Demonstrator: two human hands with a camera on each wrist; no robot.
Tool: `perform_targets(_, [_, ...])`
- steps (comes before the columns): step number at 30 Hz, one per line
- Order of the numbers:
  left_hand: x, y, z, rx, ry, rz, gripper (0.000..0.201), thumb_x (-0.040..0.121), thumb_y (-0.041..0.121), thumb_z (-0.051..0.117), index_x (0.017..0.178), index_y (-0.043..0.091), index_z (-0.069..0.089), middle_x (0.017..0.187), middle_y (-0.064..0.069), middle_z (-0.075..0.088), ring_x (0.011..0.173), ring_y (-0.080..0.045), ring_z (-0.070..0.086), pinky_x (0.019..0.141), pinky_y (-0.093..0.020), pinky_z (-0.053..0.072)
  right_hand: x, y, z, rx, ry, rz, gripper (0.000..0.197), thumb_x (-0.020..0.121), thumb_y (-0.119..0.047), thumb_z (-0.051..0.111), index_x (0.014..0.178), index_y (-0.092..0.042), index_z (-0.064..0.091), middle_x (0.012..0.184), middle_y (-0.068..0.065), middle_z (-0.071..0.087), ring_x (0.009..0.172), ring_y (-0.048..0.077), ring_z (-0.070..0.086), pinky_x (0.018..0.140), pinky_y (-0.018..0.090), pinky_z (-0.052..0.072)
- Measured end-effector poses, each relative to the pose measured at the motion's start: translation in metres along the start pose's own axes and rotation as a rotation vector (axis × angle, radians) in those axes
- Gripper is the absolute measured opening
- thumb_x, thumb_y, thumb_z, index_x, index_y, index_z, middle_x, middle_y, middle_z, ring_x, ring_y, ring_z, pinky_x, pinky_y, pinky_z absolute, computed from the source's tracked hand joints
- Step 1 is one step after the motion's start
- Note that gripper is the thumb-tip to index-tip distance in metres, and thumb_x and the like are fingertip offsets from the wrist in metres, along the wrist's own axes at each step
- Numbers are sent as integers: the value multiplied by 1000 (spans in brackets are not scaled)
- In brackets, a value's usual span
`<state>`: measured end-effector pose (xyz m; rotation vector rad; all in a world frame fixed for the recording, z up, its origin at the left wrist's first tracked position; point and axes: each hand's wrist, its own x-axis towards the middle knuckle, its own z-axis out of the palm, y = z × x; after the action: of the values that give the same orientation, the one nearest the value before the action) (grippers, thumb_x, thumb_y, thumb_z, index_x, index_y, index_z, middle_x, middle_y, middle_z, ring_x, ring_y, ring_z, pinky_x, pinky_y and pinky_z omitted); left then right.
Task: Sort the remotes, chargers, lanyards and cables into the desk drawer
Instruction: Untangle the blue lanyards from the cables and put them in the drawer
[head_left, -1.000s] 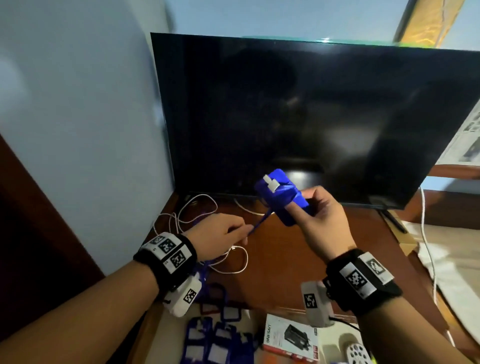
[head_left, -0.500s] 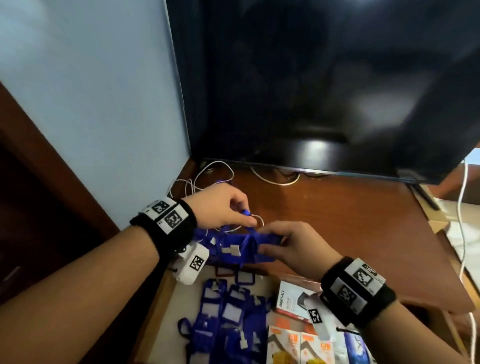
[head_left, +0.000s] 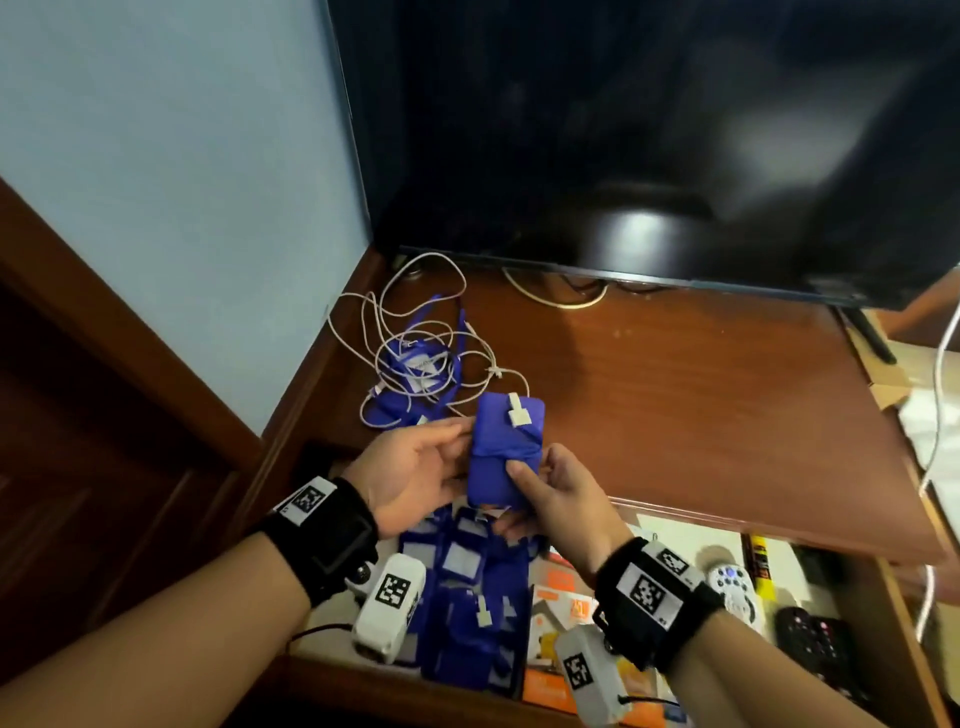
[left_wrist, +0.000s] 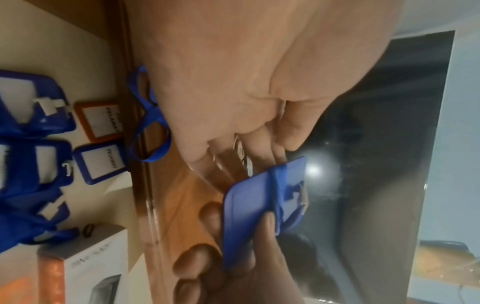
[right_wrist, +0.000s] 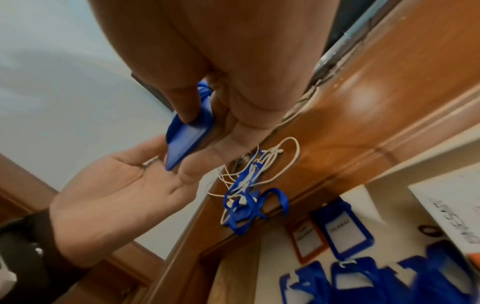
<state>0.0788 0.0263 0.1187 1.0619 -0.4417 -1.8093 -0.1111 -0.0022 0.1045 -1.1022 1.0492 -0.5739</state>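
One lanyard badge (head_left: 506, 449) | upright, clip end up | right hand (head_left: 558, 496) pinching | left hand (head_left: 410, 475) fingers relaxed

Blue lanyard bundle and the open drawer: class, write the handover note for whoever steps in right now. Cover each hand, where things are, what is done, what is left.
Right hand: grips the wrapped blue lanyard bundle above the drawer's back edge.
Left hand: open, fingertips touching the bundle's left side.
Done: several blue lanyards, boxes and remotes lie in the drawer.
Left: put this bundle in; then the tangle of white cable and another blue lanyard on the desk, beside the TV.
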Motion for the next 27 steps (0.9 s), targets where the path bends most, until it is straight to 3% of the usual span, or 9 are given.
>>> perform_targets(2, [5,-14,-7,93,42,-19,37,107,17,45,137,3,61,131,-20,68,111,-31,67,96,-45,55,4,13,2,-106,-9,54,21,107,-20,52,119,-4,45,77,15,76,50,25,67,44,31,54])
perform_targets(4, [13,-33,-18,260,118,-24,27,103,5,55,128,2,64,120,-18,73,102,-28,71,88,-41,61,7,29,1,-339,-34,121,20,106,-25,52,120,-10,48,83,15,78,56,29,68,49,35,55])
perform_targets(7, [28,-61,-40,591,179,-34,18,97,-7,61,106,6,68,97,-9,77,87,-17,73,80,-29,61,11,51,-8,-889,-126,146,34,101,-35,57,127,-15,51,114,12,73,100,31,70,80,35,55])
perform_targets(9, [41,-77,-59,808,216,-87,23,96,-7,64,88,15,63,83,0,71,67,-3,68,64,-18,54,13,56,-14,-1032,-173,191,39,98,-36,59,131,-16,50,121,9,69,112,29,65,85,31,48])
perform_targets(13, [74,-107,-104,1083,356,-245,29,91,4,70,77,18,49,84,-14,60,71,-19,55,68,-39,48,24,53,-27,-1070,-131,187,37,97,-40,60,127,-20,52,116,6,70,106,26,66,87,33,51])
perform_targets(17, [96,-129,-110,1227,412,-293,34,93,16,68,75,26,41,92,-9,58,81,-23,55,80,-42,53,38,36,-35,-1092,-119,101,32,95,-40,59,122,-24,55,106,0,72,97,22,69,87,39,56])
perform_targets(20, [97,-131,-100,1317,452,-306,6,98,20,62,103,18,58,112,-12,65,94,-30,61,86,-38,52,51,19,-31,-1116,-110,34,23,96,-35,58,115,-21,57,108,3,72,99,25,68,81,34,53])
perform_targets(22, [99,-133,-101,1330,470,-339,27,101,21,60,125,12,58,126,-12,64,109,-32,64,92,-39,53,63,10,-24,-1128,-109,-12,17,96,-34,60,105,-20,54,107,7,72,99,29,67,75,32,49])
perform_targets(27, [83,-112,-96,1330,517,-382,41,100,35,64,135,14,57,136,-8,62,121,-30,62,100,-39,53,98,1,5,-1130,-143,-116,13,93,-32,65,97,-22,57,101,4,72,95,27,67,76,34,51])
